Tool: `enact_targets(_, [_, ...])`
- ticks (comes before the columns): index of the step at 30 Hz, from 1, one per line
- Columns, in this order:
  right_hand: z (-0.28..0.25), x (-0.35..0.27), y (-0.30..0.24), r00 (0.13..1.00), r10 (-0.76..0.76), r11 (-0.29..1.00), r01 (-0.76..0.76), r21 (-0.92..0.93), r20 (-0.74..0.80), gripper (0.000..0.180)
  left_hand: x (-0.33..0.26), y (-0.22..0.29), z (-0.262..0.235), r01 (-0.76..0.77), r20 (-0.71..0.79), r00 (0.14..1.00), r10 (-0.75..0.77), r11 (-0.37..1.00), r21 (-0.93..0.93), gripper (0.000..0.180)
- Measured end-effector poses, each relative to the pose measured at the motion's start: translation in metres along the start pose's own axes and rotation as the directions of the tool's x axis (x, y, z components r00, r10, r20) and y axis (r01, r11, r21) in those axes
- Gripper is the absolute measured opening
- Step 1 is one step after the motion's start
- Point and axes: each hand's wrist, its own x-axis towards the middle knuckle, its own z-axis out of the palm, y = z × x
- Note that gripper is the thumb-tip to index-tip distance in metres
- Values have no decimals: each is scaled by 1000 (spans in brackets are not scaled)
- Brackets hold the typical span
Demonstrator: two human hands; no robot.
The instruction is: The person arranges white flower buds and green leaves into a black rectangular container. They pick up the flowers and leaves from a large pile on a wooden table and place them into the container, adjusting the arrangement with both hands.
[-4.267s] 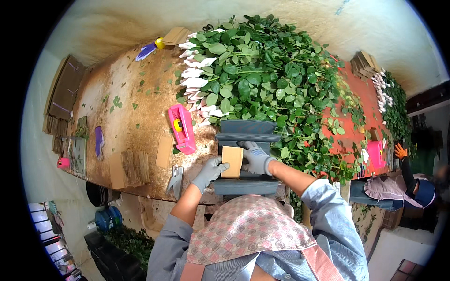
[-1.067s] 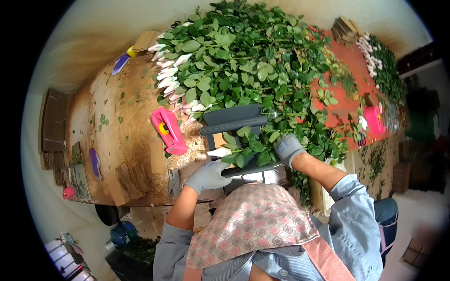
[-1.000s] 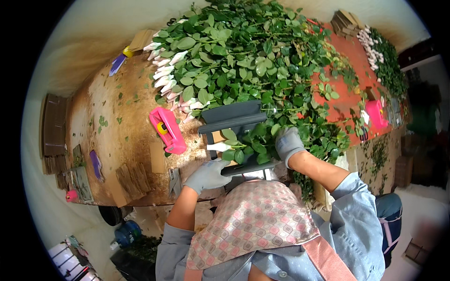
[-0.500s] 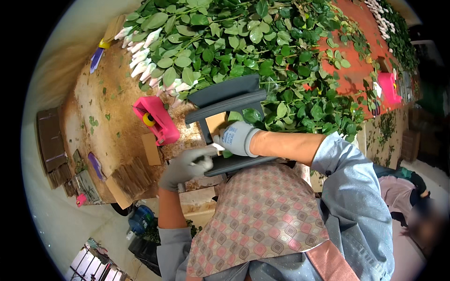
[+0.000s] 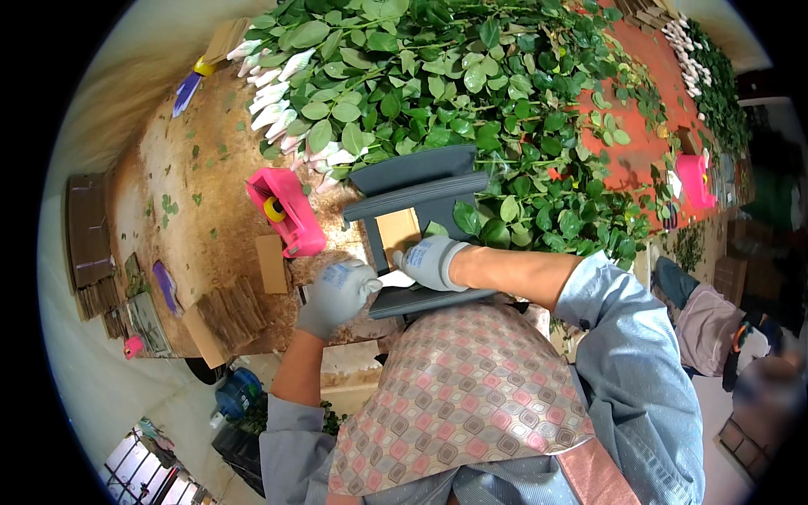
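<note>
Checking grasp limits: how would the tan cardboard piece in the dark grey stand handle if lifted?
The tan cardboard piece looks flat and straight-edged, so probably fairly stiff. It appears thin, so likely light for its size. Its near end disappears behind the right hand, so lifting now might snag there.

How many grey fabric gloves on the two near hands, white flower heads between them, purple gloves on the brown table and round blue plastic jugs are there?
Grey fabric gloves: 2, on left hand and right hand
White flower head: 1
Purple gloves: 2
Round blue plastic jug: 1
Total: 6
</note>
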Motion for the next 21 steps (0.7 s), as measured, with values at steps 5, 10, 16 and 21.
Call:
enact_targets(5, [-4, -5, -1, 999, -26, 998, 24, -58, -37, 31, -52, -30, -45, 209, -12, 977, -214, 936, 282, 18])
enact_targets(10, [-3, -4, -8, 993, -119, 974, 120, -194, 15, 29, -60, 42, -78, 170, -31, 985, -169, 985, 37, 35])
enact_targets(16, [-9, -8, -7, 998, -56, 981, 59, -185, 25, 26, -23, 84, -62, 134, 140, 985, -99, 953, -272, 52])
enact_targets(21, [-3, -3, -3, 991, -129, 970, 120, -211, -34, 27, 18, 16, -22, 251, 194, 965, -175, 830, -497, 55])
